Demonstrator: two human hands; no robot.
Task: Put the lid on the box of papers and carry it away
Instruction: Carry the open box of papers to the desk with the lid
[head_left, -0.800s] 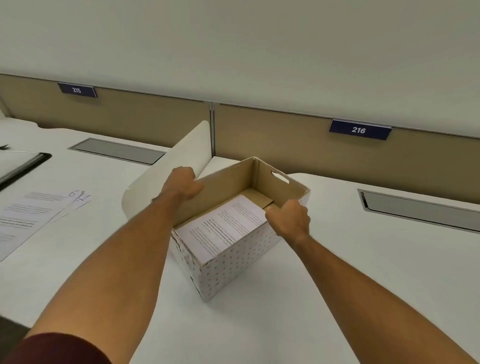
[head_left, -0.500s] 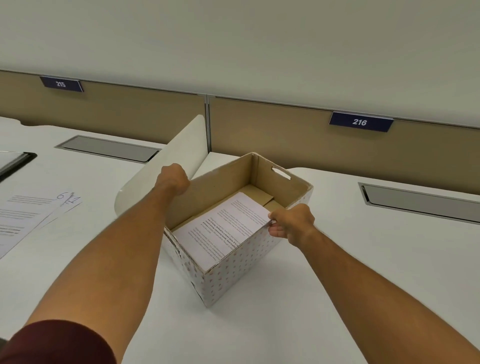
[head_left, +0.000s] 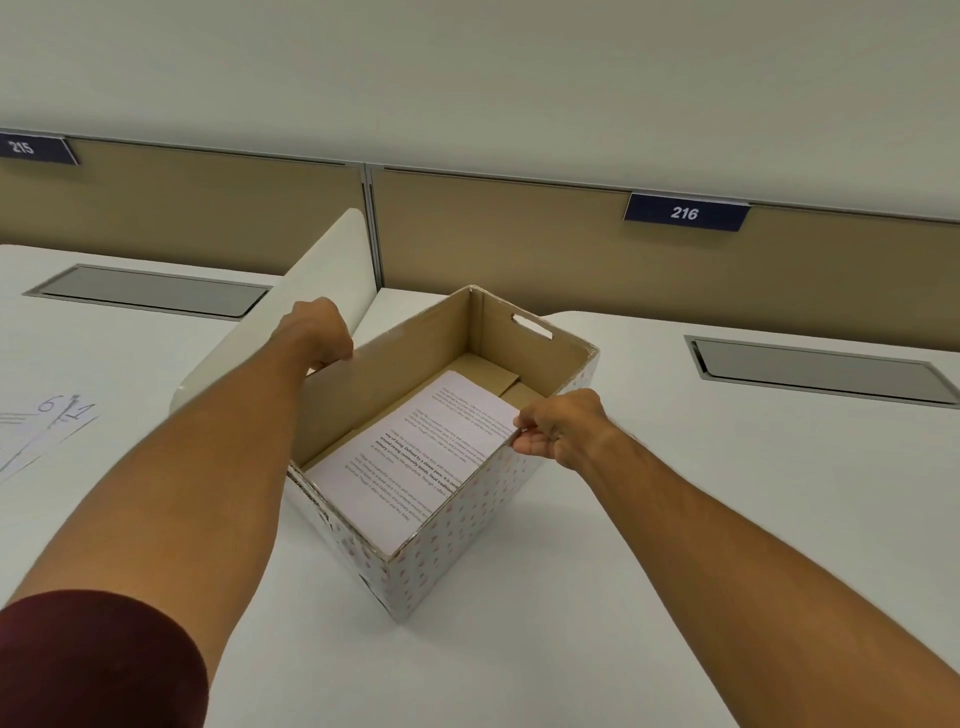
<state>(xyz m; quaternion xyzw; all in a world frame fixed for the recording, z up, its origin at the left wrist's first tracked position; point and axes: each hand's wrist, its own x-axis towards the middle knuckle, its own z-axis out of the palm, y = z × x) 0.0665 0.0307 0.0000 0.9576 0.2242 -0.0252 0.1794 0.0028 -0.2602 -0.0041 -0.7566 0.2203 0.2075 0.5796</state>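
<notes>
An open, dotted cardboard box (head_left: 457, 525) of printed papers (head_left: 415, 457) sits on a white desk (head_left: 675, 519). The left hand (head_left: 317, 332) is closed over its far-left rim. The right hand (head_left: 558, 431) pinches its right rim, beside the paper's corner.

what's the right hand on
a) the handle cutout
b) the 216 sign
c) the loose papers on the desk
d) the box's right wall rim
d: the right hand pinches the top edge of the right wall of the box, beside the papers inside; the cutout sits untouched on the far wall.
</notes>
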